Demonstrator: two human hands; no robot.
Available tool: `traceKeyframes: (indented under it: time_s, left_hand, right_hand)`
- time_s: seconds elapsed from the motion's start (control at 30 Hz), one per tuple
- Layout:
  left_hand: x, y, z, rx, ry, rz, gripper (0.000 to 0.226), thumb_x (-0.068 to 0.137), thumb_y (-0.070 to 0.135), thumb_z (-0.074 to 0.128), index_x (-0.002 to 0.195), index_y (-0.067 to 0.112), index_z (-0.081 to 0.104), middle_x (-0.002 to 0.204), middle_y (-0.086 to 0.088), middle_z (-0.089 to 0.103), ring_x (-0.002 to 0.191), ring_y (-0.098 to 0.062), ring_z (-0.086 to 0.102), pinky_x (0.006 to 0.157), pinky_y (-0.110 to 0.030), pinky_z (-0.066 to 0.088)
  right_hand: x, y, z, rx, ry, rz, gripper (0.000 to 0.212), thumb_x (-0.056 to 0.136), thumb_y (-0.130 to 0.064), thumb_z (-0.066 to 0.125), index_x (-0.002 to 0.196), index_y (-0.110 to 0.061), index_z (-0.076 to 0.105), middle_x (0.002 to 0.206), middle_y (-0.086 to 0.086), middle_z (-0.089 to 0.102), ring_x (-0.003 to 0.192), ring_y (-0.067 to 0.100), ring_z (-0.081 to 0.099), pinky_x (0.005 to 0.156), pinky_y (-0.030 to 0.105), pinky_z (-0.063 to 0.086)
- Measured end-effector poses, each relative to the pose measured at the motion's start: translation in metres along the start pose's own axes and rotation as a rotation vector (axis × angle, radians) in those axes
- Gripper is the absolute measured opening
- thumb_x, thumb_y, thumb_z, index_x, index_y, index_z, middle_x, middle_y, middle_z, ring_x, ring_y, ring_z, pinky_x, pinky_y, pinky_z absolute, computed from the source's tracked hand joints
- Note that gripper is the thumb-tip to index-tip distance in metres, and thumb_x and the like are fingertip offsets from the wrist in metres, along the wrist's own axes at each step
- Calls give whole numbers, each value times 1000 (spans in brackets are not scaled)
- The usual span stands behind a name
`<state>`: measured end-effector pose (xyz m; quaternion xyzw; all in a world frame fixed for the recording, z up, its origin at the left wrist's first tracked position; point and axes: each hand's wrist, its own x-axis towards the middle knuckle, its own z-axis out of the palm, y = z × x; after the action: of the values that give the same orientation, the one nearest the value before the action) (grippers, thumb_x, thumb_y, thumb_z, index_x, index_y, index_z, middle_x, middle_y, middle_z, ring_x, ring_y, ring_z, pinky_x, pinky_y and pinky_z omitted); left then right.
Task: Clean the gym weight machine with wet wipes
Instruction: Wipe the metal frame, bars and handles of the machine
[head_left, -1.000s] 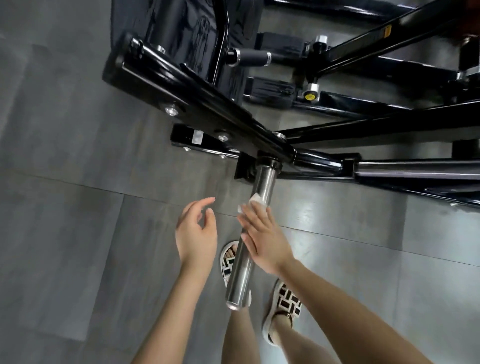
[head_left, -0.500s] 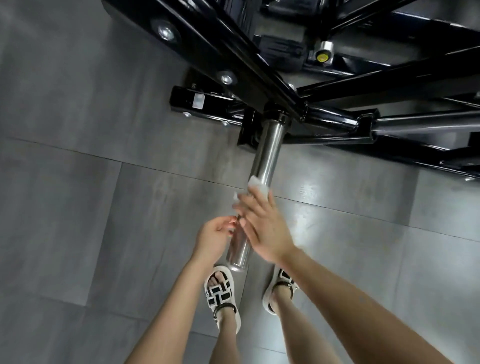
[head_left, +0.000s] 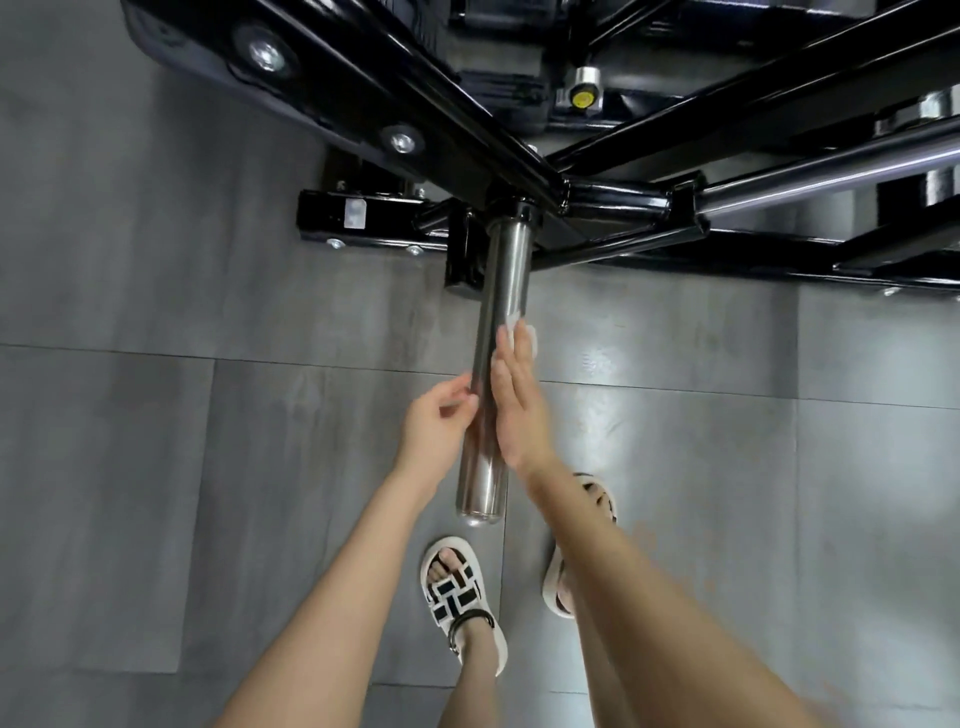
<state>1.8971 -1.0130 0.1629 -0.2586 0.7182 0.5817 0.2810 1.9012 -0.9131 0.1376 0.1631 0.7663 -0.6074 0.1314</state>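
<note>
A chrome weight bar (head_left: 506, 270) sticks out toward me from the black frame of the weight machine (head_left: 363, 67). My right hand (head_left: 517, 410) lies flat along the bar's right side, its straight fingers pressing a white wet wipe (head_left: 522, 332) against the metal; only the wipe's top edge shows past the fingertips. My left hand (head_left: 434, 431) is at the bar's left side, level with the right palm, and its loosely curled fingertips touch the chrome. The bar's free end (head_left: 480, 512) hangs bare below both hands.
Black beams of the machine fan out above and to the right, with a yellow-capped knob (head_left: 583, 96) near the top. A bolted black foot plate (head_left: 358, 221) sits on the grey tiled floor. My feet in white-and-black sandals (head_left: 460, 587) stand below the bar.
My left hand came in from the open air to touch the bar's left side. My right hand with the wipe slid from the top of the bar round to its right side and further up.
</note>
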Motion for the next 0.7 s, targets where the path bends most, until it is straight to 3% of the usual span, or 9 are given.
traceKeyframes:
  time_s: [0.13,0.2,0.3,0.4,0.5,0.57,0.6,0.63,0.7]
  left_hand:
    - [12,-2,9,57,98,51,31,86,11,64,117,14,64,94,-4,65,91,-21,62,93,-45,49]
    - [18,-1,8,32,118,64,26,83,11,67,110,13,67,94,-5,67,89,-20,63,91,-46,50]
    - [28,8,7,57,104,81,25,80,13,72,104,15,67,94,-3,69,84,-18,64,89,-44,52]
    - [34,16,4,93,72,83,22,78,13,74,97,20,65,86,5,67,75,-14,63,83,-39,55]
    - [34,22,3,102,36,53,20,79,11,73,97,18,66,83,8,64,66,-6,61,74,-34,56]
    - [33,25,2,128,29,54,25,79,12,73,103,13,66,87,5,64,63,-2,61,70,-32,57]
    - [33,26,2,142,32,52,28,79,13,73,106,11,66,91,2,64,67,-4,61,68,-31,57]
    - [33,27,2,153,37,46,31,79,14,74,108,10,65,96,-1,65,73,-9,62,69,-31,57]
    - [32,28,2,176,55,36,31,78,15,74,108,10,65,101,-4,65,83,-16,63,72,-35,57]
  right_hand:
    - [-82,17,5,335,-49,213,32,100,-36,34,128,-50,26,144,-32,17,136,-13,14,119,28,10]
    - [-73,13,3,380,-32,227,37,97,-44,37,133,-46,28,150,-22,21,137,-8,19,119,32,13]
    - [-8,1,-6,363,11,227,55,98,-45,34,148,-23,24,155,-5,20,141,5,19,119,34,15]
    - [66,-18,-19,319,86,170,50,103,-33,26,149,-15,18,156,-5,16,142,5,14,119,30,11]
    - [89,-13,-16,351,83,166,51,102,-37,26,149,-21,15,156,-9,15,142,6,14,118,31,12]
    - [66,0,-12,417,-4,270,56,97,-52,34,146,-26,27,145,-4,37,133,19,35,110,36,29]
    - [46,6,-10,436,-44,328,55,95,-54,37,141,-23,36,129,-2,50,117,22,48,98,35,40]
    - [21,11,-8,441,-57,367,48,98,-48,37,134,-17,44,113,1,57,101,19,54,84,30,47]
    - [-25,10,-4,502,-52,374,39,103,-30,29,129,-11,51,104,-1,63,89,7,60,74,17,48]
